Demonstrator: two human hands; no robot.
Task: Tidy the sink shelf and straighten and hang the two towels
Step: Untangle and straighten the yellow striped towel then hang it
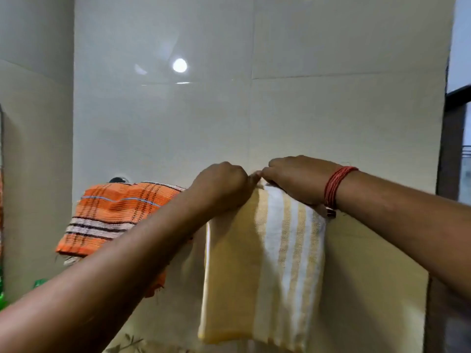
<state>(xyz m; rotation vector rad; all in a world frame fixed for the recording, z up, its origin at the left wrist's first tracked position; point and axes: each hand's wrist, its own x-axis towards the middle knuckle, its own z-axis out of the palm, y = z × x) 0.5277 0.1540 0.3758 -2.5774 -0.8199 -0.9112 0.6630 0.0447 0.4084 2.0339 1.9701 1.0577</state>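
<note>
While both hands meet at the top fold of the yellow towel (pixel 262 263), the left hand (pixel 221 183) is curled closed on the fold's left end and the right hand (pixel 295 180) presses down with bent fingers gripping its right end, thumbs almost touching. That yellow-and-white striped towel hangs folded against the pale tiled wall (pixel 229 110), and just to its left the orange towel (pixel 112 212), checked with dark and white stripes, hangs beside a metal rail end (pixel 117 179), partly behind the left forearm. A red thread band (pixel 336 186) circles the right wrist.
</note>
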